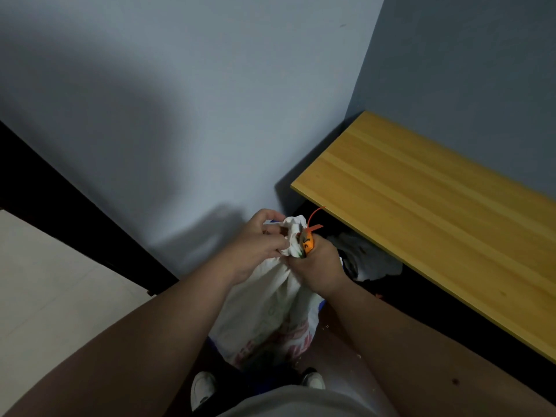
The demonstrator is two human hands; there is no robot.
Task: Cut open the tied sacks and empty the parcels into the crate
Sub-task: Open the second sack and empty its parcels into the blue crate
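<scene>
A white woven sack (270,308) with red print stands upright in front of me, its neck bunched and bound with an orange tie (314,219). My left hand (255,245) grips the gathered top of the sack. My right hand (320,266) is closed on an orange-handled cutter (308,243) held at the neck, right by the tie. The blade is hidden by cloth and fingers. Bits of blue (321,305) show behind the sack; I cannot tell whether they belong to the crate.
A yellow wooden tabletop (436,206) runs along the right, against the grey wall. Under it lies a crumpled grey and white bag (367,260). A pale surface (45,281) lies to the left. My shoes (204,389) stand below the sack.
</scene>
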